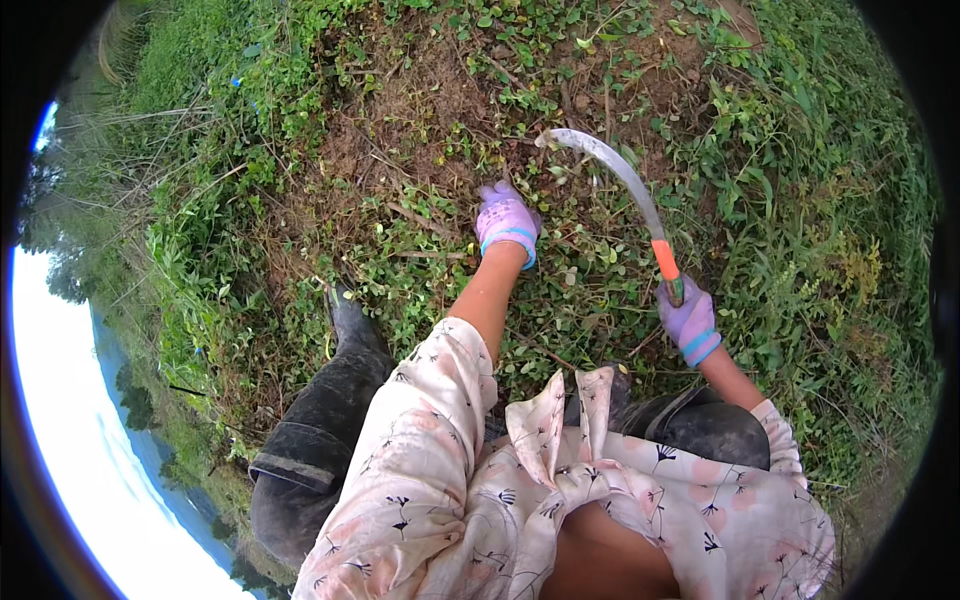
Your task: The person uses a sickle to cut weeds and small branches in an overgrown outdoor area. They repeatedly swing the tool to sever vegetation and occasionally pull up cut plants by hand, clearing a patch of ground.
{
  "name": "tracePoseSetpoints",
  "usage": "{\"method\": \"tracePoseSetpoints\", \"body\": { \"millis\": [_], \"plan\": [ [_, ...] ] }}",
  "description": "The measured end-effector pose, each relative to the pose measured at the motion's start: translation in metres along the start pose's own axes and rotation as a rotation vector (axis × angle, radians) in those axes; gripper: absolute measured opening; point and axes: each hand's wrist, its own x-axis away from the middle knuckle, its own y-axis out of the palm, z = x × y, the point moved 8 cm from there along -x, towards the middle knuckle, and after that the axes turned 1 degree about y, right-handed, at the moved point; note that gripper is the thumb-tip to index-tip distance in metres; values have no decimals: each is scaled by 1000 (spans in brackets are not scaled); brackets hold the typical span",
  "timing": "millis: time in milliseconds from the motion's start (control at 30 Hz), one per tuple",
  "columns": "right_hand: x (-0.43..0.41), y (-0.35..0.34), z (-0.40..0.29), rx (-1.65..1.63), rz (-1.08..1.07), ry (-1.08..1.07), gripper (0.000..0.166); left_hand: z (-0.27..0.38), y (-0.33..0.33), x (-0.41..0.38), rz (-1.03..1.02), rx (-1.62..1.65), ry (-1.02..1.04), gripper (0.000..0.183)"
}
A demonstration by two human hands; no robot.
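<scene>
My right hand point(691, 321), in a lilac glove with a blue-striped cuff, is closed around the handle of a sickle point(631, 178). Its curved metal blade points away from me and bends left, over the low plants. An orange band point(663, 259) circles the tool between blade and grip. Straight ahead, my left hand point(507, 219), in a matching glove, reaches down to the ground among creeping green vines point(427, 281). Its fingertips are partly hidden by its own back and the leaves, so whether they grip a stem cannot be told. The sickle's tip is a short way up and right of it.
Bare brown soil point(442, 112) shows between the vines, with a dry stick point(420, 219) beside my left hand. My black rubber boots point(322, 420) are planted on either side. Dense weeds point(817, 247) grow at right; at left the hillside falls away towards trees and sky.
</scene>
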Motion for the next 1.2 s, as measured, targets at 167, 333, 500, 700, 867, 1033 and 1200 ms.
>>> {"method": "tracePoseSetpoints", "body": {
  "millis": [167, 333, 500, 700, 867, 1033, 1200],
  "plan": [
    [-56, 26, -44, 401, -146, -130, 18, -5, 1, -11, -113, -97, 154, 41],
    [89, 8, 108, 426, -427, 395, 30, -24, -2, 3, -219, -71, 233, 40],
    [78, 3, 80, 221, -215, 369, 26, -23, 10, 9, -232, -151, 215, 38],
    [-37, 48, -44, 263, -227, -71, 21, -16, 8, 5, -262, -169, 228, 40],
    [68, 23, 71, 389, -412, 293, 29, -22, -4, 11, -285, -216, 280, 39],
    [106, -4, 107, 240, -271, 424, 27, -15, 8, 8, -272, -190, 336, 39],
    [-25, 48, -13, 251, -289, 0, 18, -19, 9, 8, -240, -189, 286, 39]
  ]
}}
